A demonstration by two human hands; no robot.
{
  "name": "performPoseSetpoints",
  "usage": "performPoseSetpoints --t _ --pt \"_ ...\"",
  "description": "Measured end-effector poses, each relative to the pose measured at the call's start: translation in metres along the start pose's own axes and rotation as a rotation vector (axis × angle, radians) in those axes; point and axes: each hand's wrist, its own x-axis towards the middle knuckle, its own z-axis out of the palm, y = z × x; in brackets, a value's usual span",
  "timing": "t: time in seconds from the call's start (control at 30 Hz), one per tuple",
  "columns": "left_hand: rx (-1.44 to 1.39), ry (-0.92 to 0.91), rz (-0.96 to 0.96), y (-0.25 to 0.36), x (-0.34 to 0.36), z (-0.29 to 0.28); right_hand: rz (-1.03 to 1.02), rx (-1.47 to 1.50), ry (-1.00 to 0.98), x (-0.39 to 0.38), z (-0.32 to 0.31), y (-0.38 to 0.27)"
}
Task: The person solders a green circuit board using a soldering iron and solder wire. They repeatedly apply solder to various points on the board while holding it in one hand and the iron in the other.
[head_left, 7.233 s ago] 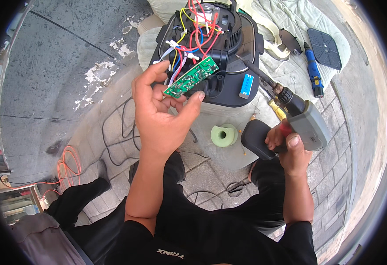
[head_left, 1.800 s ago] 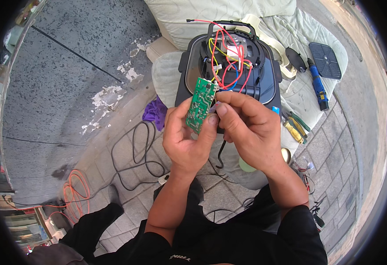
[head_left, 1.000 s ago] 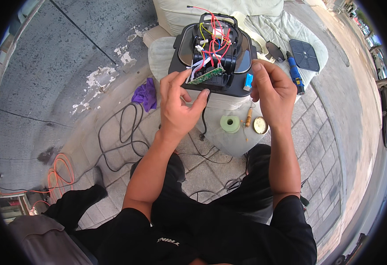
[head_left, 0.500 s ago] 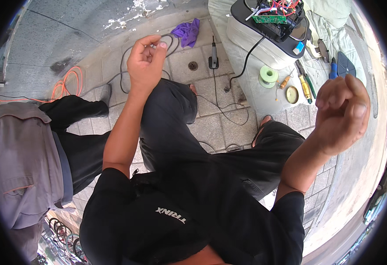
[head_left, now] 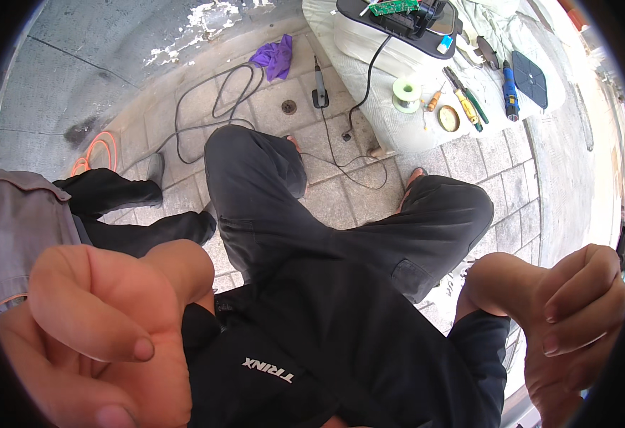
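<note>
My left hand [head_left: 113,335] is raised close to the camera at the lower left. Its palm shows, the fingers bend loosely apart, and nothing is seen in it. At the right edge, my right hand [head_left: 569,335] is lifted just as high, with its fingers curled in toward the palm and no object visible. Both hands are well away from a white appliance [head_left: 369,53] with a black top, which stands on a pale cloth [head_left: 426,139]. A green circuit board [head_left: 394,7] lies exposed on that top, partly cut off by the picture's edge.
On the cloth lie a pale green spool [head_left: 406,87], yellow-handled tool [head_left: 467,107], round tin [head_left: 448,118], blue tool [head_left: 510,93] and dark square plate [head_left: 530,77]. A corded soldering iron [head_left: 319,82], purple cloth [head_left: 274,57] and grey cable [head_left: 184,132] lie on the paving. Another person [head_left: 20,221] is at left.
Both my hands have come back from in front of me toward the camera, the left one much nearer. The view has shifted, so the appliance sits higher and further left.
</note>
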Motion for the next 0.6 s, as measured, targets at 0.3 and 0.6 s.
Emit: performPoseSetpoints --t 0.3,0.6 --pt "0.0 -0.028 0.005 0.011 -0.007 0.008 -0.005 -0.033 -0.029 -0.006 0.009 -0.021" --pt "0.159 0.105 0.016 0.019 -0.01 -0.023 0.01 -0.014 0.051 -0.006 0.019 0.012"
